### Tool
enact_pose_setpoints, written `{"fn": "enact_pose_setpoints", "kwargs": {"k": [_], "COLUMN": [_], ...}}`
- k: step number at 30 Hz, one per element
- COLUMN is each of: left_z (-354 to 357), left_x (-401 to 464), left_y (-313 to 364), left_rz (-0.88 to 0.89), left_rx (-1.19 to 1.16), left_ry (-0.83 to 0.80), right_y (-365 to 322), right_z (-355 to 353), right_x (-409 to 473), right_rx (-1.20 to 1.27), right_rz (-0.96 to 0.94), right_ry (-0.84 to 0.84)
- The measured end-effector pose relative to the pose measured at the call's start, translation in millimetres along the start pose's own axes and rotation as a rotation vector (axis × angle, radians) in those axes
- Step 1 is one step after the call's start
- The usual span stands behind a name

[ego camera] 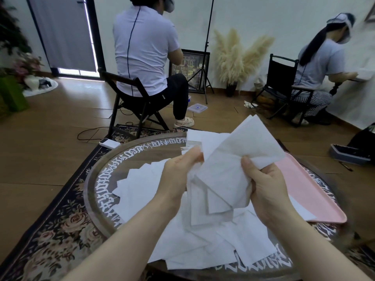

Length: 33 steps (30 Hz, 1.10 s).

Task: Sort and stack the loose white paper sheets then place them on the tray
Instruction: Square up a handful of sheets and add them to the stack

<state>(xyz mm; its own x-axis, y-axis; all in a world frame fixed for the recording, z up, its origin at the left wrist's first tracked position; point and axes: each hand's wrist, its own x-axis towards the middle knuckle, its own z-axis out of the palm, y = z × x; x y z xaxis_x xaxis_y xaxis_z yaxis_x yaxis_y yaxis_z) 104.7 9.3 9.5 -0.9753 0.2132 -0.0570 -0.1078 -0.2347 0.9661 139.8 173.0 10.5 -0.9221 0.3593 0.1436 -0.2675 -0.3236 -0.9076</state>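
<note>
At centre frame, the left hand (178,175) and right hand (267,187) pinch a fanned bundle of white sheets (221,171) above loose sheets (194,246) littering the round worktop (101,179). Light, limp and slippery, they look best gripped by squared edges; lower right, the pink tray (308,191) waits.

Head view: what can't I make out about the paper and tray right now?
- Sheet count in the held bunch: overlapping, gripped by left hand and right hand.
- Pink tray: near-left part hidden behind the right hand and sheets.
- Table pile: forearms cover part.
</note>
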Motion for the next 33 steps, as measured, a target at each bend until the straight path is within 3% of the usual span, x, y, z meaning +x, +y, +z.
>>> {"fn": "enact_pose_setpoints", "kwargs": {"k": [5,10,13,16,19,33], "left_z": [3,-3,-4,-4,-2,2], "left_x": [-1,1,1,2,0,-4], "left_y": [-2,1,1,-1,-2,-1], "left_rz": [0.142,0.13,0.128,0.103,0.063,0.048], "left_rx": [-0.029,-0.078,-0.061,-0.047,-0.078,-0.059], "left_ry": [0.077,0.137,0.16,0.138,0.037,0.001], "right_y": [2,-13,-22,-16,-4,3], "right_z": [3,-6,-10,-9,-5,-5], "right_x": [-1,5,5,4,-1,-2], "right_rx": [-0.03,-0.128,-0.09,-0.094,-0.257,-0.326], "right_rz": [0.005,-0.165,-0.223,-0.071,0.038,0.029], "right_ry": [-0.026,0.112,0.066,-0.107,-0.2,-0.147]}}
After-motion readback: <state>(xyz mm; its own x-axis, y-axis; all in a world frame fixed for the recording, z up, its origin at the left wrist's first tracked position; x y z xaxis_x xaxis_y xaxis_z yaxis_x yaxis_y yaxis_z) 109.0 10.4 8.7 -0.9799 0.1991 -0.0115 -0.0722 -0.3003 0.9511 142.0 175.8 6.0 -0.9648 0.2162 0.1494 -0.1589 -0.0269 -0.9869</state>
